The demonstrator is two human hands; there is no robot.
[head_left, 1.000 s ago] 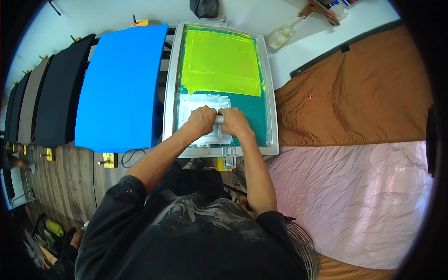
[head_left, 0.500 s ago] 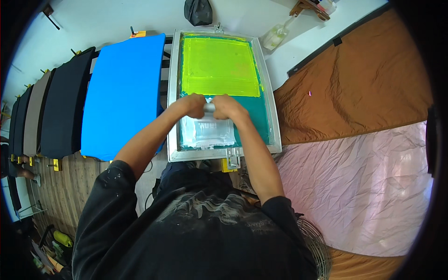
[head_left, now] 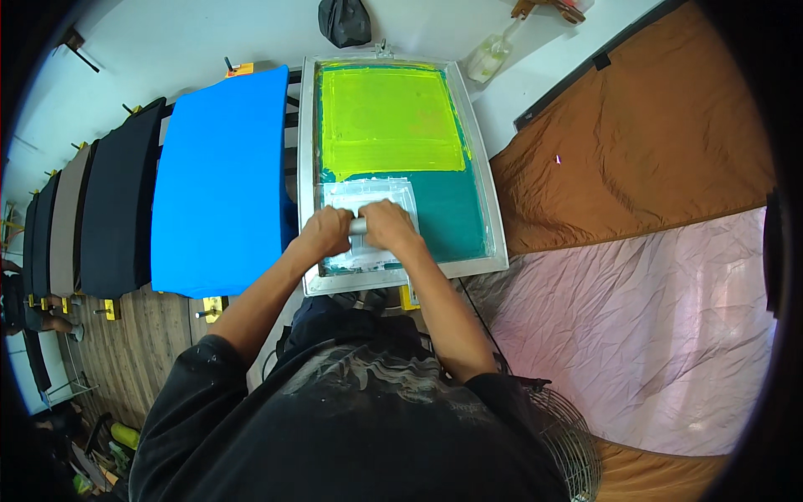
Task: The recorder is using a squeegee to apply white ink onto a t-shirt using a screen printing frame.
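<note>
The grey bar-shaped squeegee handle [head_left: 358,226] is the one tool in my grip, lying crosswise on the near half of the single aluminium-framed printing screen [head_left: 311,167]. From the head view, my left hand [head_left: 324,232] and right hand [head_left: 389,229] are both wrapped tight around it, side by side, knuckles up, with only a short pale stub of the handle showing between them. The blade below is hidden by my fingers, so I cannot make out its edge. The screen carries one yellow-green rectangle of ink [head_left: 390,119] on the far half of its teal mesh [head_left: 447,209], and one whitish clear patch [head_left: 368,194] just beyond my hands. Left of the screen lies one bright blue cloth-covered board [head_left: 219,176], then about three darker boards [head_left: 117,197] whose far ends bend into the rim. Right of the screen are one brown sheet [head_left: 644,134] and one pink crumpled sheet [head_left: 636,326]. A wire fan guard [head_left: 565,443] is partly cut off by my shoulder.
</note>
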